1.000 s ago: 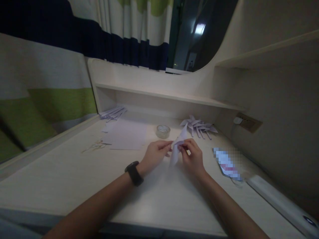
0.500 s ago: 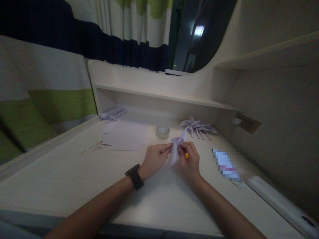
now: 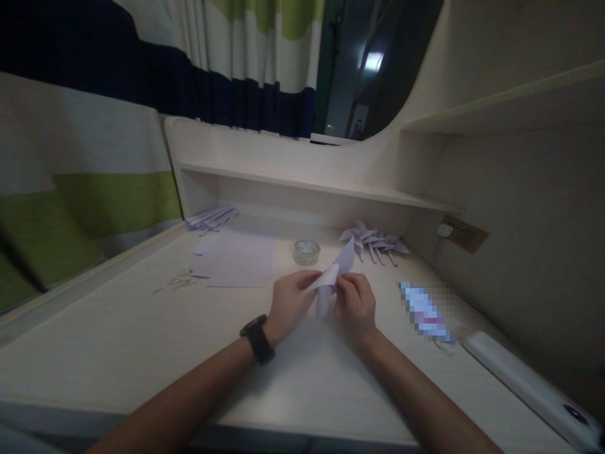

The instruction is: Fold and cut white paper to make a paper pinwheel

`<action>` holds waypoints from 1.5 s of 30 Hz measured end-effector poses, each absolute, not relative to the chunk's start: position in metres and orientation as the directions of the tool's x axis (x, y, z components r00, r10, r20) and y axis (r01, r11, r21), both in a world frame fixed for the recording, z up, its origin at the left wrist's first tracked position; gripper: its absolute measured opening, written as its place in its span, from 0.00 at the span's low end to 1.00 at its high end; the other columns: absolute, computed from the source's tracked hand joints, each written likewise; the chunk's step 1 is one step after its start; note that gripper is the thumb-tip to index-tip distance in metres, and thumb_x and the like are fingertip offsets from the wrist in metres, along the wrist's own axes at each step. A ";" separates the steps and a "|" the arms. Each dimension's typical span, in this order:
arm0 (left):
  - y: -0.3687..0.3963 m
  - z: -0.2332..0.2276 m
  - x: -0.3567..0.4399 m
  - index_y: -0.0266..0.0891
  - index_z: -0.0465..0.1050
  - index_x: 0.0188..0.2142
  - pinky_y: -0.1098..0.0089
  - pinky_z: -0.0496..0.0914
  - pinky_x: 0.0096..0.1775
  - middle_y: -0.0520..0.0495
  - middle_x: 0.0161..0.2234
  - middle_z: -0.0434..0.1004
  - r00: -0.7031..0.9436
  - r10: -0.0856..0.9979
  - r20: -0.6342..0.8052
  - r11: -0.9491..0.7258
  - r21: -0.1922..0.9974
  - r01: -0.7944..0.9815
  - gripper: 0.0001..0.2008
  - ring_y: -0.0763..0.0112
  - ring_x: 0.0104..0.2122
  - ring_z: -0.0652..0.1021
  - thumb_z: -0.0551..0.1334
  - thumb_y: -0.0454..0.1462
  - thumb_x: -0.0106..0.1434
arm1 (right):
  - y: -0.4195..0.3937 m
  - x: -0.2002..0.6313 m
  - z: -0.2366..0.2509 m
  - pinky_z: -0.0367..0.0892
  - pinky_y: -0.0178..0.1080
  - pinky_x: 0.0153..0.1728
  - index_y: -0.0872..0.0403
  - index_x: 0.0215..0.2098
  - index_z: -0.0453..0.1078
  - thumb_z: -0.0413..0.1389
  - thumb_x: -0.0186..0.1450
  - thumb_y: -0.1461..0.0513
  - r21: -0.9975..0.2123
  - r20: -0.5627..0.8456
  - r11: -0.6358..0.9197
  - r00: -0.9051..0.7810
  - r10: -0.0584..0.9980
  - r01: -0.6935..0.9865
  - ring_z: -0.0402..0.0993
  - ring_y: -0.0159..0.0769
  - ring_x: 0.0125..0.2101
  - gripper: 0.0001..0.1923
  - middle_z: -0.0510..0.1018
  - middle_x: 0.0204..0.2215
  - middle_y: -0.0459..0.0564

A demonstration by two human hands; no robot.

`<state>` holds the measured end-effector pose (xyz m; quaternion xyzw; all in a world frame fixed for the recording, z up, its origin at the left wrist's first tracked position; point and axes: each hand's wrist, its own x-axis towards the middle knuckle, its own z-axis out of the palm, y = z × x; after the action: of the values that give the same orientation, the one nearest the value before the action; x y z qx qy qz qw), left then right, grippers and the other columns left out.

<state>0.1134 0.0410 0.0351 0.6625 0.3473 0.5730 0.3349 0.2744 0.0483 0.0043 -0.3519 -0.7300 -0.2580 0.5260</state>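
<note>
Over the middle of the desk my left hand (image 3: 292,301) and my right hand (image 3: 358,306) are closed on a partly folded white paper pinwheel (image 3: 329,275). Thumb and fingers of the left pinch its left edge. The right hand's bent fingers press at its centre and right side. One blade points up and away, while another hangs down between the hands. What lies under the right fingertips is hidden. Just beyond the hands stands a roll of clear tape (image 3: 307,253). Several paper pinwheels on sticks (image 3: 373,241) lie behind, to the right.
White paper sheets (image 3: 241,261) lie left of the tape, with rolled paper sticks (image 3: 212,219) behind. Thin tan strips (image 3: 182,279) are at the left. On the right are a pixelated phone-like object (image 3: 425,312), a long white case (image 3: 524,381) and a wall socket (image 3: 466,234).
The paper has turned in my hands, and a blade now stretches toward the left fingers. The small yellow thing seen at my right fingers is no longer visible.
</note>
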 end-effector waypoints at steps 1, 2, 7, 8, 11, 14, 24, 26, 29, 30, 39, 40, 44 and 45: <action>0.040 0.036 0.113 0.37 0.78 0.40 0.69 0.71 0.42 0.46 0.38 0.80 0.102 0.843 0.528 -0.536 0.841 0.070 0.12 0.64 0.38 0.79 0.64 0.35 0.56 | 0.048 0.275 0.004 0.67 0.41 0.32 0.54 0.39 0.67 0.50 0.61 0.71 0.020 0.951 0.611 -0.203 0.232 0.791 0.67 0.38 0.34 0.11 0.70 0.34 0.53; 0.039 0.036 0.113 0.37 0.78 0.39 0.69 0.71 0.41 0.46 0.37 0.80 0.110 0.842 0.528 -0.536 0.841 0.070 0.11 0.64 0.38 0.79 0.64 0.36 0.56 | 0.048 0.275 0.005 0.67 0.41 0.32 0.54 0.39 0.67 0.50 0.61 0.71 0.032 0.952 0.605 -0.209 0.225 0.796 0.67 0.38 0.34 0.11 0.70 0.34 0.53; 0.035 0.039 0.112 0.40 0.78 0.41 0.70 0.71 0.39 0.47 0.37 0.80 0.177 0.835 0.520 -0.543 0.831 0.119 0.11 0.64 0.37 0.79 0.61 0.38 0.59 | 0.048 0.278 0.006 0.67 0.41 0.32 0.53 0.40 0.67 0.51 0.61 0.71 0.072 0.956 0.615 -0.230 0.181 0.785 0.68 0.39 0.33 0.11 0.72 0.33 0.52; 0.035 0.039 0.111 0.40 0.78 0.40 0.70 0.71 0.38 0.48 0.36 0.81 0.183 0.833 0.522 -0.547 0.827 0.130 0.11 0.65 0.36 0.79 0.60 0.39 0.60 | 0.047 0.278 0.006 0.67 0.42 0.32 0.52 0.40 0.67 0.51 0.61 0.70 0.065 0.956 0.620 -0.227 0.185 0.782 0.68 0.39 0.33 0.12 0.72 0.34 0.53; 0.033 0.040 0.111 0.40 0.79 0.39 0.71 0.71 0.37 0.48 0.35 0.81 0.192 0.819 0.541 -0.569 0.808 0.153 0.11 0.65 0.35 0.79 0.58 0.39 0.62 | 0.047 0.280 0.005 0.68 0.44 0.32 0.50 0.41 0.67 0.51 0.61 0.70 0.031 0.952 0.630 -0.215 0.219 0.776 0.68 0.41 0.34 0.13 0.72 0.34 0.53; 0.031 0.043 0.110 0.39 0.78 0.39 0.71 0.71 0.36 0.47 0.35 0.80 0.223 0.788 0.574 -0.613 0.765 0.195 0.12 0.66 0.34 0.79 0.57 0.39 0.63 | 0.046 0.279 0.004 0.67 0.45 0.32 0.50 0.41 0.67 0.51 0.60 0.70 0.023 0.949 0.627 -0.213 0.230 0.779 0.68 0.41 0.34 0.13 0.72 0.34 0.53; 0.032 0.039 0.110 0.35 0.76 0.37 0.65 0.70 0.40 0.42 0.35 0.80 0.292 0.572 0.767 -0.774 0.387 0.501 0.08 0.64 0.34 0.78 0.58 0.33 0.61 | 0.036 0.267 0.010 0.67 0.42 0.34 0.53 0.39 0.66 0.50 0.60 0.71 -0.179 0.946 0.688 -0.069 0.317 0.703 0.68 0.40 0.35 0.12 0.69 0.34 0.53; 0.033 0.038 0.111 0.36 0.76 0.37 0.66 0.70 0.40 0.43 0.35 0.80 0.259 0.580 0.772 -0.762 0.403 0.506 0.08 0.65 0.34 0.79 0.58 0.33 0.62 | 0.035 0.265 0.012 0.66 0.42 0.34 0.53 0.38 0.65 0.49 0.62 0.71 -0.256 0.931 0.695 -0.023 0.365 0.672 0.68 0.39 0.35 0.10 0.69 0.34 0.52; 0.033 0.040 0.112 0.38 0.77 0.36 0.69 0.71 0.37 0.45 0.34 0.80 0.196 0.636 0.746 -0.722 0.487 0.491 0.09 0.68 0.32 0.79 0.57 0.34 0.63 | 0.035 0.263 0.016 0.65 0.41 0.34 0.52 0.34 0.65 0.48 0.63 0.69 -0.360 0.894 0.686 0.023 0.448 0.632 0.67 0.39 0.35 0.07 0.68 0.33 0.50; 0.033 0.041 0.112 0.38 0.77 0.35 0.69 0.71 0.37 0.46 0.34 0.81 0.183 0.650 0.737 -0.711 0.506 0.488 0.09 0.68 0.32 0.79 0.57 0.34 0.64 | 0.034 0.263 0.017 0.64 0.41 0.35 0.52 0.33 0.64 0.48 0.63 0.68 -0.381 0.884 0.684 0.028 0.467 0.622 0.67 0.38 0.35 0.06 0.68 0.33 0.50; 0.034 0.038 0.113 0.39 0.76 0.41 0.66 0.72 0.41 0.45 0.37 0.80 0.152 0.601 0.785 -0.743 0.479 0.467 0.10 0.68 0.35 0.79 0.57 0.33 0.63 | 0.035 0.263 0.019 0.64 0.41 0.34 0.52 0.32 0.64 0.50 0.63 0.68 -0.394 0.876 0.706 0.007 0.483 0.588 0.67 0.38 0.34 0.05 0.68 0.32 0.49; 0.035 0.037 0.113 0.39 0.76 0.41 0.66 0.73 0.41 0.45 0.37 0.80 0.158 0.594 0.789 -0.752 0.474 0.459 0.10 0.68 0.36 0.79 0.57 0.33 0.63 | 0.035 0.262 0.019 0.63 0.41 0.34 0.52 0.31 0.64 0.50 0.63 0.68 -0.404 0.873 0.706 0.014 0.488 0.581 0.67 0.38 0.34 0.05 0.68 0.32 0.49; 0.036 0.033 0.113 0.40 0.76 0.41 0.67 0.72 0.42 0.45 0.39 0.80 0.194 0.546 0.815 -0.795 0.432 0.425 0.10 0.68 0.37 0.79 0.56 0.34 0.64 | 0.032 0.258 0.020 0.63 0.39 0.32 0.52 0.28 0.63 0.50 0.63 0.67 -0.523 0.817 0.676 0.078 0.572 0.519 0.66 0.36 0.32 0.06 0.67 0.30 0.47; 0.036 0.032 0.113 0.40 0.76 0.41 0.67 0.72 0.42 0.45 0.39 0.80 0.204 0.538 0.818 -0.802 0.422 0.422 0.10 0.68 0.37 0.79 0.56 0.34 0.64 | 0.032 0.257 0.020 0.63 0.39 0.32 0.52 0.28 0.63 0.50 0.64 0.66 -0.553 0.798 0.663 0.092 0.596 0.505 0.65 0.36 0.32 0.07 0.67 0.29 0.47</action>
<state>0.1126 0.0363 0.0323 0.7742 0.3099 0.5494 0.0530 0.2571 0.0317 0.0196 -0.4090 -0.6728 0.0369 0.6154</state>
